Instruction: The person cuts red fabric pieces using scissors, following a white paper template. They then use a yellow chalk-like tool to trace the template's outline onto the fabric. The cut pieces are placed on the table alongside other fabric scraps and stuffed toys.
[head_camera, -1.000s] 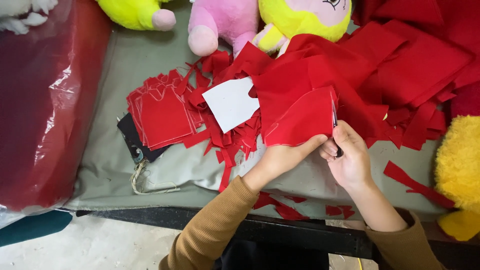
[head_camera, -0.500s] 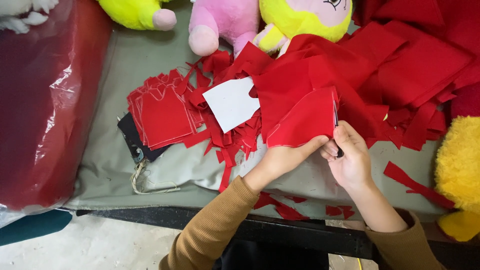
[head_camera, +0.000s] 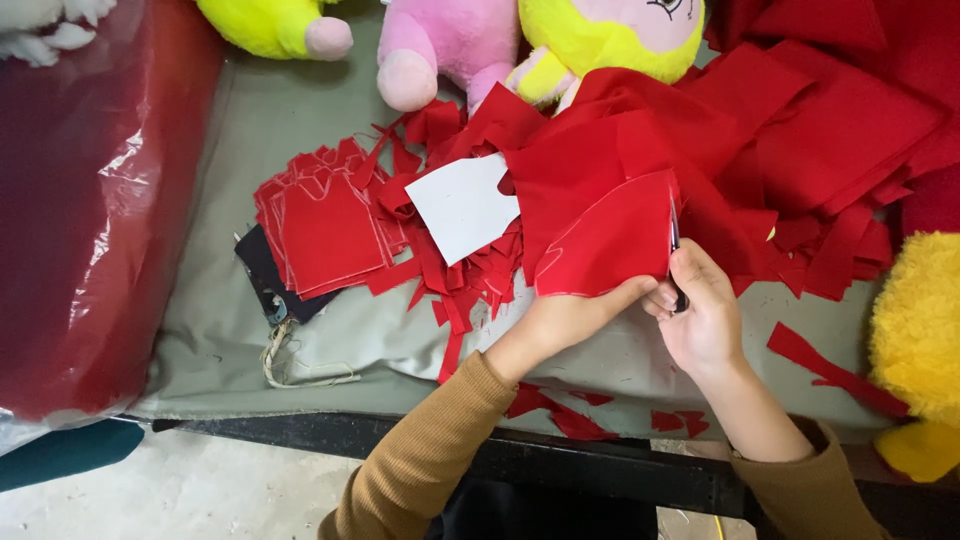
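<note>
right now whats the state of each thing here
red fabric piece: held up, partly cut
scissors: in right hand, mostly hidden
left hand: gripping fabric edge
white template: lying flat on scraps
cut red pieces: stacked
pink plush toy: lying on table

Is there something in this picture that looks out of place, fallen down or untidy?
Yes. Several small red fabric scraps lie at the table's front edge, below the grey-green table cover, apart from the neat stack of cut red pieces. A frayed pale cord also trails loose there.
</note>
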